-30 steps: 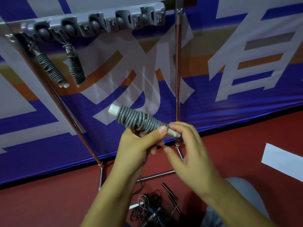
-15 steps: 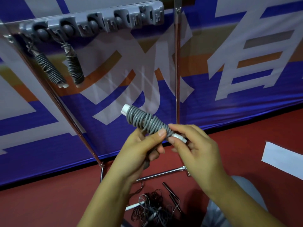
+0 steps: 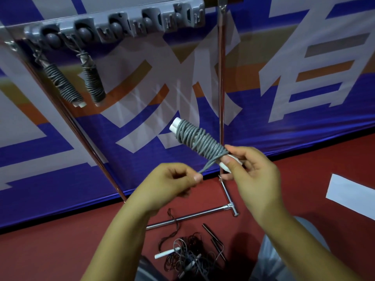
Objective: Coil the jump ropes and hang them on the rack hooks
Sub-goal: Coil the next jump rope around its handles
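Observation:
A grey jump rope (image 3: 195, 138) is wound tightly round its white handles and tilts up to the left in the middle of the view. My right hand (image 3: 250, 171) grips the lower white handle end. My left hand (image 3: 174, 182) pinches the loose grey cord end that leads off the coil's bottom. Up at the top left runs the grey hook rack (image 3: 121, 25). Two coiled grey ropes (image 3: 63, 84) (image 3: 92, 82) hang from its left hooks.
A chrome stand with an upright pole (image 3: 221, 94) and a floor bar (image 3: 194, 216) carries the rack. A tangle of loose dark ropes (image 3: 190, 258) lies on the red floor below my arms. A white sheet (image 3: 351, 191) lies at the right. A blue banner hangs behind.
My left hand has let go of the coil and dropped down left, now pinching the cord end. The coil has shifted right, held by my right hand alone.

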The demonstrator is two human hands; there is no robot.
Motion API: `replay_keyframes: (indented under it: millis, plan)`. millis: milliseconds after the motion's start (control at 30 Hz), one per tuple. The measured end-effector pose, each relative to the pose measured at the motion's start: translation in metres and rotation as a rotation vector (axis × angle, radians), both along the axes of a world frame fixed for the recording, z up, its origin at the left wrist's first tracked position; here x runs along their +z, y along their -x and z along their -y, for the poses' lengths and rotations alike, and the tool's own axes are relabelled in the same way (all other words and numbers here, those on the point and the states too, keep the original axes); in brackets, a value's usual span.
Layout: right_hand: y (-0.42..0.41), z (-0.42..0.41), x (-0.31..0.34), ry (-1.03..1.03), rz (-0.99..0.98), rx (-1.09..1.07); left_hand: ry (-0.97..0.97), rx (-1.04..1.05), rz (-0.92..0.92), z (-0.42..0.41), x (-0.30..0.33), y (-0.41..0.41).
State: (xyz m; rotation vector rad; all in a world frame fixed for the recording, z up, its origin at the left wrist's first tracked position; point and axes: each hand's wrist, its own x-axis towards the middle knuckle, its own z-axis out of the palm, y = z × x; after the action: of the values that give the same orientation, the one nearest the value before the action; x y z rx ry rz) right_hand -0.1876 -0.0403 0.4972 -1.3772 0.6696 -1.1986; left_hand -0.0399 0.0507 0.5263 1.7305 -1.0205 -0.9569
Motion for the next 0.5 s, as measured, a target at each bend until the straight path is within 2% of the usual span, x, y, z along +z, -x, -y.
replay_keyframes:
  millis: [133,200,400,500]
  plan:
    - [-0.002,0.005,0.000,-0.099,-0.019,0.002,0.230,0.217,0.531,0.007,0.001,-0.007]
    - [-0.004,0.008,0.004,-0.195,0.033,0.016,0.342,0.230,0.643,0.009,0.000,-0.003]
    - [-0.012,0.016,0.019,-0.435,0.176,0.113,0.362,0.329,0.434,0.011,-0.008,0.000]
    - [-0.014,0.021,0.026,-0.511,0.248,0.118,0.438,0.410,0.115,0.013,-0.005,-0.003]
